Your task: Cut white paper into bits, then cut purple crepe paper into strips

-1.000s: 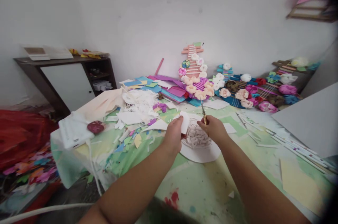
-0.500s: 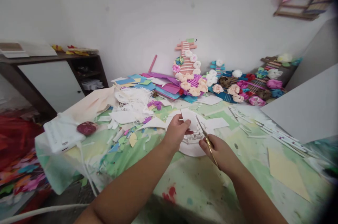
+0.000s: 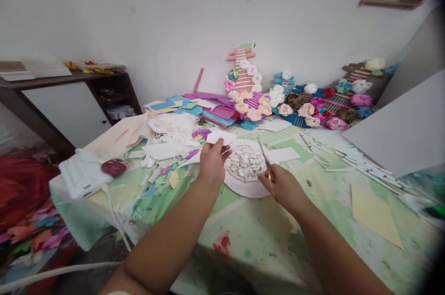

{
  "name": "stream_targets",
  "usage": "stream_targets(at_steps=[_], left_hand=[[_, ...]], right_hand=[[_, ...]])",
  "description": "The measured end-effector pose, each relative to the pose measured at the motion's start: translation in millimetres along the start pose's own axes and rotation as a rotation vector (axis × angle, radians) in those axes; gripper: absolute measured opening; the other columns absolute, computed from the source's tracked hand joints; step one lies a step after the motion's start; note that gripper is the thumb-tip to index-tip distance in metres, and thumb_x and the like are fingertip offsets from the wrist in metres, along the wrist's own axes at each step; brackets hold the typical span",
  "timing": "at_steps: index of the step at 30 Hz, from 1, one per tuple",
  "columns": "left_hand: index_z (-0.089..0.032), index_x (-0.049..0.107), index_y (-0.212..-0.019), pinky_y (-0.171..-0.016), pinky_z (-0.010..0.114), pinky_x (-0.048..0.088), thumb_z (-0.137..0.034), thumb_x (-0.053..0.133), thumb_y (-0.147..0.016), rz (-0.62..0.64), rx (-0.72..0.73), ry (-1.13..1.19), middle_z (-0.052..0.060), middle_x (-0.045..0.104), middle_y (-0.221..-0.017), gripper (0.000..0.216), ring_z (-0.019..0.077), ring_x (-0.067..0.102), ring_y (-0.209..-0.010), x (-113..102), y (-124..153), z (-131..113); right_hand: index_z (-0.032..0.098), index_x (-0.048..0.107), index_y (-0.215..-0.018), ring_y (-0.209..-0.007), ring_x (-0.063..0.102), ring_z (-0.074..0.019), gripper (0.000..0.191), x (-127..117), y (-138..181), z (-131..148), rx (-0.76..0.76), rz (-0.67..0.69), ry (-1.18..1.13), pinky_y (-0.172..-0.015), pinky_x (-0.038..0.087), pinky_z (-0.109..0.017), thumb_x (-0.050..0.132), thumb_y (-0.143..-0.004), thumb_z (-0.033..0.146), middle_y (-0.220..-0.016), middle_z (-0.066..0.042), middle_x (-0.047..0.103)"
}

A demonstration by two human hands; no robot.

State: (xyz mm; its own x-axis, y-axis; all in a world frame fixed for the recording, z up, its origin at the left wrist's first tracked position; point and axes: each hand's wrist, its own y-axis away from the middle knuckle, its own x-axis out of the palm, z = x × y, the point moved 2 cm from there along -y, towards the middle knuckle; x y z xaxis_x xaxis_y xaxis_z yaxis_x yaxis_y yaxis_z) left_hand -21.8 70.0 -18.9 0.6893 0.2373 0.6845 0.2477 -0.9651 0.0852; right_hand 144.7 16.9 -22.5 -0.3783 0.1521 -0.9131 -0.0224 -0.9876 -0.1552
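My left hand [image 3: 212,161] pinches a piece of white paper [image 3: 221,137] between thumb and fingers, held above the left edge of a round white plate [image 3: 248,190]. Many small cut white pieces [image 3: 245,161] lie heaped on that plate. At its right side my right hand [image 3: 281,184] is closed around the gold handles of a pair of scissors [image 3: 264,153]. The blades point up and away, apart from the paper. Whether the blades are spread is hard to make out.
White string [image 3: 174,128] and paper scraps lie left on the green cloth. Flower-covered guitar-shaped crafts [image 3: 250,86] lean on the wall. A white device [image 3: 81,172] with a cable sits at the left edge. A yellow sheet [image 3: 373,214] and thin white strips [image 3: 368,172] lie right.
My left hand has moved left with the white paper, uncovering the heap of small pieces on the plate. My right hand has shifted slightly up with the scissors, now away from the paper.
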Motion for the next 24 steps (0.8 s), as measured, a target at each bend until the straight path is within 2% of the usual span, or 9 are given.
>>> stream_targets(at_steps=[3,7,10,16,20,24], left_hand=[[-0.016,0.044,-0.069,-0.052,0.02,0.043,-0.021,0.058,-0.058,-0.043,0.013,0.004,-0.002,0.05,-0.066,0.019,0.0057,0.051,-0.053,-2.4,-2.8,-2.7],[-0.017,0.044,-0.071,-0.049,0.018,0.041,-0.023,0.058,-0.058,-0.081,0.029,0.008,-0.002,0.05,-0.067,0.02,0.0048,0.05,-0.053,-5.7,-5.4,-5.2],[-0.017,0.043,-0.07,-0.048,0.017,0.041,-0.023,0.058,-0.058,-0.106,0.011,0.01,-0.003,0.049,-0.066,0.02,0.0045,0.049,-0.052,-7.5,-6.2,-5.5],[-0.017,0.042,-0.067,-0.047,0.017,0.04,-0.022,0.057,-0.058,-0.101,-0.031,0.016,-0.003,0.048,-0.066,0.019,0.0042,0.048,-0.052,-6.3,-4.1,-5.8],[-0.017,0.042,-0.068,-0.046,0.017,0.039,-0.021,0.056,-0.059,-0.128,-0.021,0.014,-0.003,0.048,-0.065,0.017,0.0039,0.047,-0.05,-6.1,-5.0,-8.3],[-0.016,0.04,-0.065,-0.046,0.017,0.039,-0.022,0.055,-0.059,-0.167,-0.005,0.014,-0.003,0.046,-0.063,0.017,0.0045,0.047,-0.05,-6.5,-7.6,-11.9]], right_hand=[[0.02,0.041,-0.065,-0.06,0.046,-0.0118,0.012,8.6,-11.9,13.5,-0.147,0.042,0.023,-0.051,0.029,-0.021,0.047,-0.067,0.03,-0.067,-0.002,0.053],[0.019,0.042,-0.063,-0.06,0.043,-0.0121,0.003,16.9,-21.3,25.6,-0.242,0.042,0.07,-0.052,0.027,-0.021,0.044,-0.065,0.019,-0.064,-0.002,0.05],[0.018,0.044,-0.064,-0.063,0.043,-0.0131,0.004,19.2,-21.6,27.5,-0.284,0.022,0.107,-0.054,0.027,-0.022,0.043,-0.064,0.014,-0.065,-0.003,0.049],[0.018,0.045,-0.071,-0.072,0.044,-0.0155,0.006,9.1,-28.5,27.1,-0.287,-0.04,0.163,-0.06,0.03,-0.023,0.044,-0.067,0.022,-0.073,-0.005,0.051],[0.018,0.044,-0.077,-0.073,0.045,-0.0155,0.014,0.8,-58.4,32.0,-0.256,-0.053,0.204,-0.06,0.031,-0.024,0.043,-0.069,0.029,-0.077,-0.005,0.053],[0.017,0.047,-0.078,-0.064,0.047,-0.0135,0.015,5.2,-97.3,37.3,-0.245,0.029,0.276,-0.054,0.033,-0.024,0.043,-0.071,0.03,-0.072,-0.004,0.054]])
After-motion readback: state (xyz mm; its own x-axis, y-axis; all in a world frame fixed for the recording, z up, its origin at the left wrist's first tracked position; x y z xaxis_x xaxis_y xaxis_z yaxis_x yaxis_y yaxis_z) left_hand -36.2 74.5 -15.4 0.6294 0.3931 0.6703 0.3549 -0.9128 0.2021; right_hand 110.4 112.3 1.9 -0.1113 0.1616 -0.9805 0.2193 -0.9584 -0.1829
